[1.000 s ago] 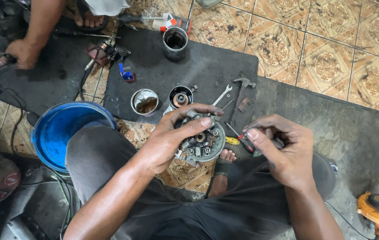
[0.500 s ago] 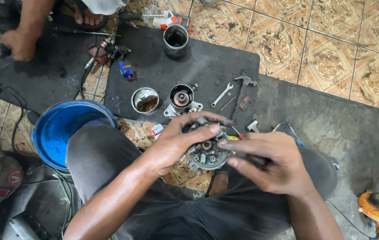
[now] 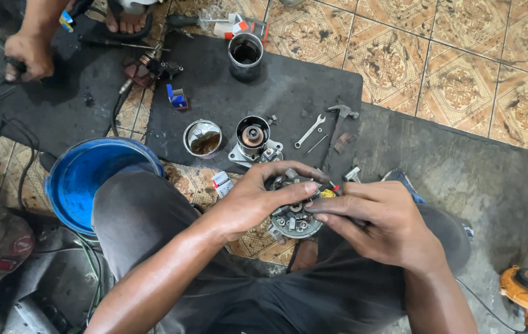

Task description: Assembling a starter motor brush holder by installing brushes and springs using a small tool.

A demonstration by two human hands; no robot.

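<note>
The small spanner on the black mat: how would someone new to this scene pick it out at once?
Find the black rubber mat on the tiled floor. Near its right edge, beyond the person's hands, lies the spanner, between a metal cylinder part and a hammer. It is the only slim, shiny, flat tool there, lying diagonally.

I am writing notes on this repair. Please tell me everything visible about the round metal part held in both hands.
The round metal part is a grey, grimy disc carrying small bolts and fittings on its upward face. It is held flat above the person's lap. The left hand grips its top and left edge; the right hand covers its right side, fingertips on the face.
</note>
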